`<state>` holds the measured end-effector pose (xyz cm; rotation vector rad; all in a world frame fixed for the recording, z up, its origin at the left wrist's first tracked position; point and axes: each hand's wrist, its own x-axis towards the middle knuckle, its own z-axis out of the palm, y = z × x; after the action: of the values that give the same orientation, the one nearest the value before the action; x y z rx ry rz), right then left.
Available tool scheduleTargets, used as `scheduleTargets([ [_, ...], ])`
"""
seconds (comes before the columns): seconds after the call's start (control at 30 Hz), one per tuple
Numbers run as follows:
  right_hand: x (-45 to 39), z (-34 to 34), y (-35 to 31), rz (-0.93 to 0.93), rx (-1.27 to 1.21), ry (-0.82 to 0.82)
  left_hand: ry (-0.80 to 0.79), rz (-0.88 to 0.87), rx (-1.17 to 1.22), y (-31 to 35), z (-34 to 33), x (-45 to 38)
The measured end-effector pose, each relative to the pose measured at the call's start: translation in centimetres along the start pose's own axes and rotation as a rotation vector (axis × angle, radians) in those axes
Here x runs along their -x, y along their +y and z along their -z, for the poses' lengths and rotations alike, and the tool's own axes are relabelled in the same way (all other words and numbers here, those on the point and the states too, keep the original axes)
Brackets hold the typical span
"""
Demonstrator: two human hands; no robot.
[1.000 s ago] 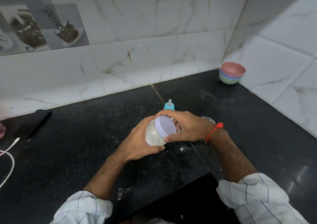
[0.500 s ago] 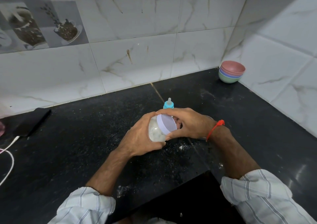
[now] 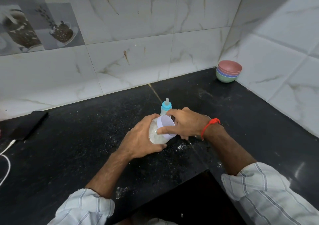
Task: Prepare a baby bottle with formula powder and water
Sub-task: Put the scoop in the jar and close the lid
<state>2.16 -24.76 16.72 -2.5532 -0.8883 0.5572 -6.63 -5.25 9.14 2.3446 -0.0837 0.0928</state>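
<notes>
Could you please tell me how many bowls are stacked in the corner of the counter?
4 show, nested in one stack in the far right corner against the wall tiles: pink on top, then purple, blue, and green at the bottom. More could be hidden inside the stack.

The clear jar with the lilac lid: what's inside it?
White powder shows through the clear jar; its lilac lid and both hands hide how full it is.

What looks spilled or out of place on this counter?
White powder is scattered on the black counter: specks just right of the jar held in both hands, and a smudge near the front edge. Otherwise nothing stands out; the baby bottle stands upright.
</notes>
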Motion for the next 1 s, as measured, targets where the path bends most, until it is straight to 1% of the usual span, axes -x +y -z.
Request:
scheduleTargets([
  [0.07,0.1,0.4,-0.2,-0.090,-0.007,0.044,-0.002,-0.007,0.056,0.0,-0.1,0.0],
  [0.13,0.2,0.9,0.1,-0.125,0.105,0.172,0.017,-0.015,0.100,0.1,-0.1,-0.1],
  [0.17,0.2,1.0,0.5,-0.098,0.162,0.228,0.031,-0.017,0.111,0.2,0.0,-0.1],
  [0.2,0.3,1.2,0.7,-0.039,0.165,0.249,0.044,-0.019,0.114,0.1,0.2,-0.2],
  [0.3,0.9,1.6,0.5,0.206,0.041,0.096,0.059,-0.014,0.113,-0.4,0.7,-0.2],
  [0.33,0.9,1.3,0.4,0.240,0.035,0.083,0.054,-0.013,0.120,-0.4,0.8,-0.2],
  [0.4,0.7,0.1,0.3,0.230,0.073,0.169,0.034,-0.012,0.136,-0.4,0.9,-0.3],
  [0.47,0.5,-0.9,-0.1,0.170,0.181,0.263,-0.003,-0.017,0.147,-0.3,1.0,-0.3],
  [0.5,0.3,-1.3,-0.2,0.173,0.227,0.302,-0.015,-0.015,0.158,-0.3,1.0,-0.2],
  [0.53,0.1,-1.7,-0.2,0.211,0.262,0.341,-0.021,-0.012,0.172,-0.3,1.0,-0.1],
  [0.63,0.0,-2.1,-0.1,0.414,0.328,0.443,-0.048,-0.023,0.200,-0.2,0.7,-0.1],
  [0.67,0.0,-2.4,0.0,0.456,0.339,0.498,-0.050,-0.028,0.203,-0.2,0.7,-0.1],
  [0.7,-0.1,-2.8,0.0,0.458,0.337,0.561,-0.043,-0.030,0.208,-0.1,0.7,-0.2],
  [0.77,-0.5,-3.8,-0.8,0.344,0.318,0.659,-0.023,-0.014,0.207,0.1,0.8,-0.4],
  [0.83,-0.9,-4.8,-1.7,0.194,0.338,0.696,-0.018,0.008,0.184,0.0,0.6,-0.4],
  [0.87,-1.0,-5.2,-1.9,0.153,0.343,0.690,-0.015,0.017,0.174,0.0,0.5,-0.3],
  [0.93,-0.8,-5.4,-1.7,0.157,0.286,0.670,-0.016,0.005,0.154,-0.2,0.6,-0.2],
  [1.0,-0.3,-5.2,-1.3,0.266,0.217,0.632,-0.052,-0.026,0.148,-0.3,1.0,-0.1],
])
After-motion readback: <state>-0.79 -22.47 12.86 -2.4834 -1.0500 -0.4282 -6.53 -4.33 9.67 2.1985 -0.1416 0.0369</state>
